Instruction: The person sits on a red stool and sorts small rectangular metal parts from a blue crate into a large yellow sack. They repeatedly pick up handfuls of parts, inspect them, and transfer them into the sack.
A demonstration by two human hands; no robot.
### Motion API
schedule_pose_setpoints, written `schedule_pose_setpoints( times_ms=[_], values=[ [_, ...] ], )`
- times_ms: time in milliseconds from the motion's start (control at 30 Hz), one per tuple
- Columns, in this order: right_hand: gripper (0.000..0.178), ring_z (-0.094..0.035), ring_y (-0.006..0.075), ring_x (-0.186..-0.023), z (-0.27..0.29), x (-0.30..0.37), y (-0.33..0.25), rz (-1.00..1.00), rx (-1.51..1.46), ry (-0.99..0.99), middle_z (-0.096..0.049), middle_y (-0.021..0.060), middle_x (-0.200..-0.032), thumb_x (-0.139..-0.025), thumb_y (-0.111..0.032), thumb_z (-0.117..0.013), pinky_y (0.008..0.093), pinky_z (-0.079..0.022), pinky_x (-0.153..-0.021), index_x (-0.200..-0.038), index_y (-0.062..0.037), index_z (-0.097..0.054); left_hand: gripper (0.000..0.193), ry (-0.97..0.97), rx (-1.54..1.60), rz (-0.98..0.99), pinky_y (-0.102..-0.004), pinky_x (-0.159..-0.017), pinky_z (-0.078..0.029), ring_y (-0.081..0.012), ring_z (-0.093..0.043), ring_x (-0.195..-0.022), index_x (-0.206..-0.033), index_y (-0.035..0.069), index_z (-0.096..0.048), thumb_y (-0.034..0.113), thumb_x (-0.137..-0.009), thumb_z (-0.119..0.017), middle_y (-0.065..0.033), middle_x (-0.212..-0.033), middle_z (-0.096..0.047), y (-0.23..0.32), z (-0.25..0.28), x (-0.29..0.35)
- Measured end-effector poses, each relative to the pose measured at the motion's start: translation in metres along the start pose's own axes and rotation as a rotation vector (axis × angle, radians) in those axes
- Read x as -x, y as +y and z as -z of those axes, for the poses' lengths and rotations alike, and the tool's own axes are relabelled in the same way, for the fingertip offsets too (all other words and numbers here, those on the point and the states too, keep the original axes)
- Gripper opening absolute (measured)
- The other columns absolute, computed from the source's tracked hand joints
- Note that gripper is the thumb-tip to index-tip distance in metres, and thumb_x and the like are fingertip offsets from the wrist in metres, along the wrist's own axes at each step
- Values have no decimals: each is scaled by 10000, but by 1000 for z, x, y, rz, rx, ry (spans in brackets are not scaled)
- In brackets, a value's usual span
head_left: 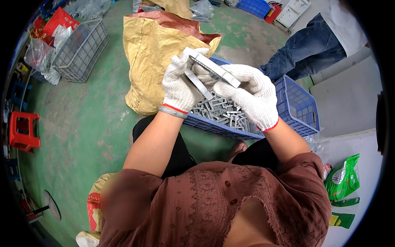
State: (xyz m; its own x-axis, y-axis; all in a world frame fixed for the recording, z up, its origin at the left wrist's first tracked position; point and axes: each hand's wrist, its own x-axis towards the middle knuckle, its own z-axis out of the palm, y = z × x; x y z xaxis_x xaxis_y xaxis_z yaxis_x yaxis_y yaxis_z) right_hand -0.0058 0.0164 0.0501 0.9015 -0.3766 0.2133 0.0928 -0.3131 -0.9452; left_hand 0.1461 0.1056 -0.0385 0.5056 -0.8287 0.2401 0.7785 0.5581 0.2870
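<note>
My left hand (179,84) and my right hand (257,94) wear white knit gloves with red cuffs. Both are raised over a blue plastic crate (222,129) that holds many small grey metal parts (218,109). Between my hands a long flat grey metal bar (212,68) is tilted, its lower right end pinched by my right fingers. A second grey metal bar (198,84) sticks out of my left hand, below the first. The left fingertips are partly hidden behind the bars. Close behind my left hand stands a yellow woven sack (148,53), its mouth open.
Another blue crate (296,105) stands at the right, near a person in jeans (304,45). On the left are a grey crate (80,51) and a red stool (24,131). A green packet (343,177) lies at the lower right.
</note>
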Motion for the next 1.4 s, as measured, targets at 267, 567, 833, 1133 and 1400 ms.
schedule_pose_setpoints(
  times_ms=[267,567,833,1133,1400],
  values=[
    [355,-651,111,-934,0,1,4,-9,-36,44,-722,66,-1036,-836,-51,-772,270,-522,-854,-1176,1,-683,742,27,-27,10,-273,-646,-468,-135,-544,-719,-1351,-76,-498,467,-875,-670,-51,-886,-617,0,-2,2],
    [432,-644,131,-1016,45,-26,7,61,-49,123,-703,91,-1144,-853,-9,-675,282,-509,-927,-1281,15,-625,697,-242,121,208,-500,-822,-594,-347,-710,-878,-1406,-56,-446,280,-842,-679,-235,-1106,-669,-1,17,-2],
    [408,-642,161,-1081,74,-32,26,138,-135,41,-677,112,-1216,-931,-49,-571,293,-501,-948,-1333,19,-586,597,-202,-23,285,-485,-808,-610,-351,-721,-867,-1361,-44,-508,177,-835,-684,-275,-1111,-663,-13,5,3],
    [436,-615,217,-1189,78,-30,47,140,-267,-7,-617,165,-1327,-974,-91,-556,326,-493,-1000,-1389,38,-523,614,-152,-150,323,-496,-797,-617,-341,-727,-829,-1330,-86,-495,131,-799,-714,-260,-1078,-674,-24,6,11],
    [474,-651,238,-1136,76,-27,55,76,-369,-25,-601,177,-1349,-979,-104,-540,330,-524,-962,-1431,27,-483,435,-166,-315,330,-457,-740,-624,-338,-733,-822,-1193,-44,-574,89,-798,-699,-245,-1032,-685,-29,3,12]
  ],
)
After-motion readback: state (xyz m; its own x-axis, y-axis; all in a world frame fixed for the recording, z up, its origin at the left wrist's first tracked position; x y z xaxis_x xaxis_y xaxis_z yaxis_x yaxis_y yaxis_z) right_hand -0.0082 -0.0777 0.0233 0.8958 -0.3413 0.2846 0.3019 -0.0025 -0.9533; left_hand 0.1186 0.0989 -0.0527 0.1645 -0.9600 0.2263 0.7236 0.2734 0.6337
